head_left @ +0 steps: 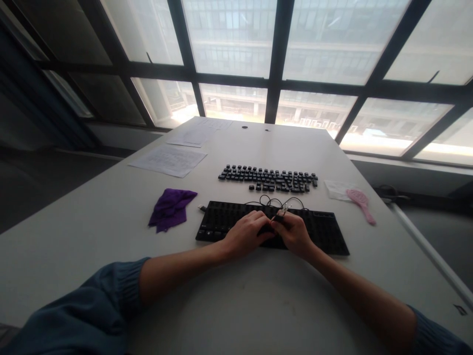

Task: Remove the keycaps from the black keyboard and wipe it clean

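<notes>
A black keyboard (225,217) lies in front of me, most of its keycaps off and a few still on at the lower left. Above its middle, my right hand (295,234) pinches a keycap puller (284,211) with thin, shiny wires pointing up. A small dark piece, perhaps a keycap, shows by its fingers. My left hand (247,230) is curled closed against the right fingertips; what it pinches is hidden. Behind the keyboard, loose black keycaps (269,176) stand in rows. The keyboard's cable (271,199) loops along the back edge, its USB plug (201,208) at the left.
A crumpled purple cloth (172,209) lies left of the keyboard. Printed papers (170,160) are spread farther back on the white table (236,305). At the right are a pink hairbrush (359,201) and a clear plastic bag (334,191). Windows stand beyond the far edge.
</notes>
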A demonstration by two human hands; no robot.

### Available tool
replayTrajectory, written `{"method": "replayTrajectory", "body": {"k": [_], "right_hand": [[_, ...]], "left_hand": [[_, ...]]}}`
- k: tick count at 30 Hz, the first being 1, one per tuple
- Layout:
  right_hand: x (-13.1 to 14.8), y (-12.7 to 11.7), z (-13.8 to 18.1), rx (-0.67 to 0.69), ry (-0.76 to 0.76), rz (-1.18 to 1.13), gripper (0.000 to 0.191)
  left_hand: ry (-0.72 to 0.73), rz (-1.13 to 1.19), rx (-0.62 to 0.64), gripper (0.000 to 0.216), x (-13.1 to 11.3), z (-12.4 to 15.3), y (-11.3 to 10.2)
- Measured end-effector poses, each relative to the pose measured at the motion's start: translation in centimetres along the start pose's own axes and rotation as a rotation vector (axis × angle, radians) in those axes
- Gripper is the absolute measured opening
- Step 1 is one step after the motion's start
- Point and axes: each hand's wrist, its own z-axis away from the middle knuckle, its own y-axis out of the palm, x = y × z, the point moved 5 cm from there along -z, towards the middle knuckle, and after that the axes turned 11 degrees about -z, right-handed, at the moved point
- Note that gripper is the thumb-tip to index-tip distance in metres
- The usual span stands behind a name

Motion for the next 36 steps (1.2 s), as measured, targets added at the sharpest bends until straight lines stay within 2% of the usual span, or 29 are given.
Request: {"method": "replayTrajectory", "body": {"k": [3, 6, 9, 12, 21, 28, 32, 36], "right_hand": [[0.3, 0.1, 0.0, 0.008, -0.027, 0.029, 0.021], [0.3, 0.1, 0.0, -0.016, -0.040, 0.078, 0.020], [-0.2, 0.0, 0.1, -0.067, 0.032, 0.114, 0.022], [-0.7, -0.1, 0.1, -0.090, 0.119, 0.096, 0.025], [-1.1, -0.4, -0.1, -0.149, 0.223, -0.057, 0.034], [-1.1, -0.3, -0.2, -0.157, 0.206, -0.038, 0.035], [-1.3, -0.2, 0.0, -0.131, 0.160, -0.009, 0.033], [-1.4, -0.2, 0.2, -0.117, 0.154, -0.003, 0.031]], "left_hand": [[-0.024, 0.060, -0.010, 0.015, 0.2, 0.0, 0.0], [-0.091, 0.107, -0.038, 0.028, 0.7, 0.1, 0.1], [-0.143, 0.148, -0.060, 0.042, 1.0, 0.2, 0.2], [-0.127, 0.145, -0.069, 0.046, 0.9, 0.3, 0.2], [0.056, -0.071, -0.093, 0.016, -0.1, 0.2, -0.3], [0.162, -0.292, -0.128, 0.013, -1.0, 0.3, -0.7], [0.157, -0.302, -0.132, 0.011, -0.9, 0.2, -0.6], [0.153, -0.211, -0.120, 0.013, -0.8, 0.2, -0.3]]}}
